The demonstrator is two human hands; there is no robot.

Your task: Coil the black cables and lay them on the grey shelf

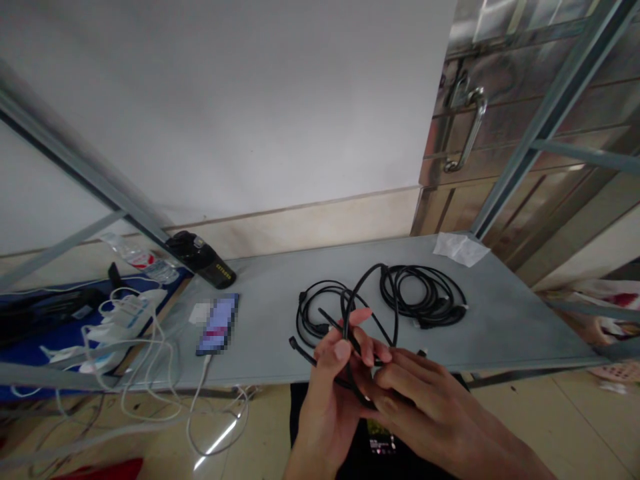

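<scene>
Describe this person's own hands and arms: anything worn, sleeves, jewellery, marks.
Both the left hand and the right hand are bare: no gloves, and no rings on the fingers that show. The wrists and the stretches of forearm in view carry no watch, band or sleeve. No tattoos or other markings are visible. The left thumbnail, the one nail clearly seen, looks short and unpainted.

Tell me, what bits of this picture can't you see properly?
All in the head view:
The phone screen: blurred out, nothing readable.
The black cable in the left hand: the right hand covers where it runs, so that hand's grip is unclear.
The yellow label on the black device: too small to read.
The metal door: cut off by the top edge.
</scene>
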